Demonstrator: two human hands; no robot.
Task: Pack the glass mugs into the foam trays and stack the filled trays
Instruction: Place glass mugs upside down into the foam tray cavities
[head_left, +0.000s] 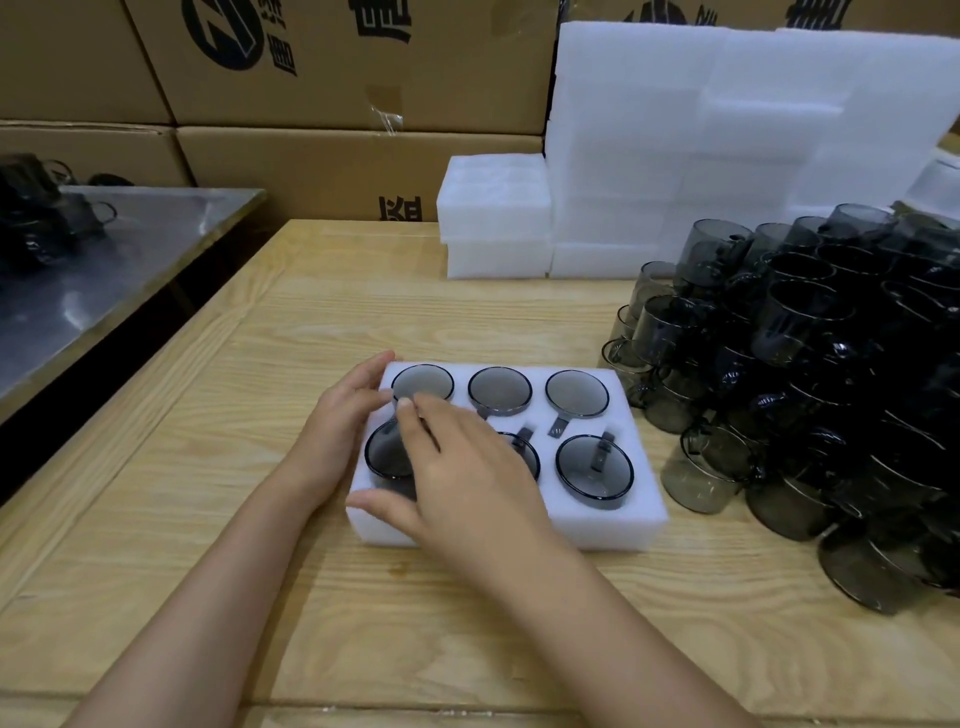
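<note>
Foam tray (647, 512) sits mid-table (249, 374), all six pockets filled w/ smoked glass mugs (576, 393). My read: the foam is light and squashy, but the glass load makes it heavy-ish and fragile. I'd lift by both short sides, low down and level, since a corner grab could flex it. My left hand (337, 415) rests against the tray's left side. My right hand (467, 478) lies spread over the near-left mugs, thumb at the front edge. Neither is clamped. Loose mug pile (810, 389) is to the right, foam stack (675, 156) behind.

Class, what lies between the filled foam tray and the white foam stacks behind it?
Only bare wooden table, between tray and foam stacks, in the head view.
</note>
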